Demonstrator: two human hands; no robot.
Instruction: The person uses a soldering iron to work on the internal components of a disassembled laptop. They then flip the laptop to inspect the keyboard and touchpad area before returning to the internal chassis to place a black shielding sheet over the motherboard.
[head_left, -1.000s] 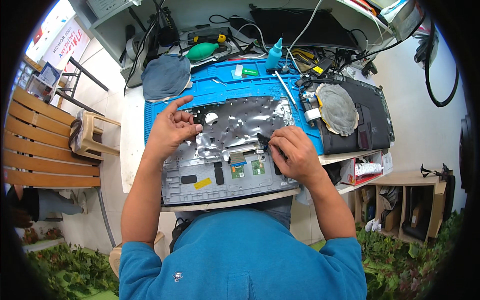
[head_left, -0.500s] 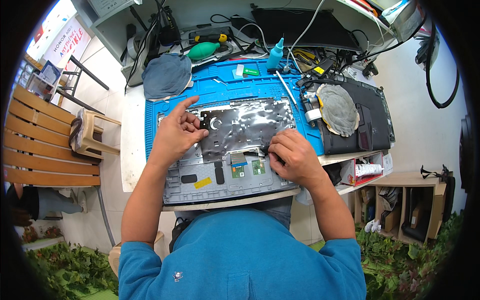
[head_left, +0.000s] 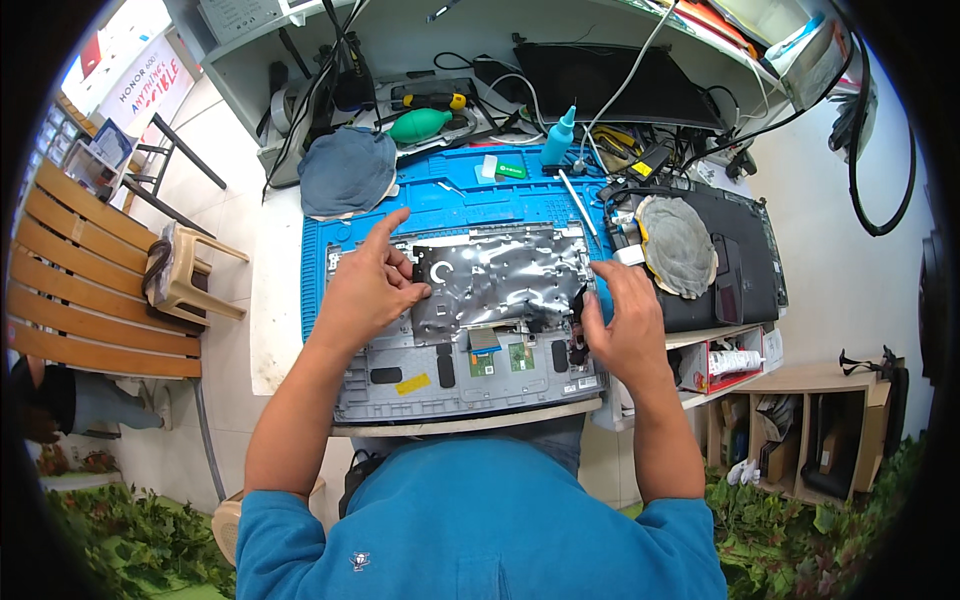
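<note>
A silvery-grey laptop top case lies underside up in front of me. Across its upper part spreads a shiny black plastic sheet, wrinkled and glossy. At the sheet's left edge rests my left hand, thumb tip on the sheet, forefinger stretched up and apart from it. My right hand is by the right edge of the case, forefinger and thumb spread, the thumb close to a dark piece at the sheet's corner. Below the sheet show a flat ribbon cable and small green boards.
A blue work mat lies underneath. Behind stand a light-blue bottle, a green air blower and cables. On the right, a grey round cloth pad tops a dark laptop; a blue-grey pad sits at left.
My right hand has moved right, from the sheet's lower right to the case's right edge, and its fingers have spread. My left hand keeps its place on the sheet. The view has shifted slightly.
</note>
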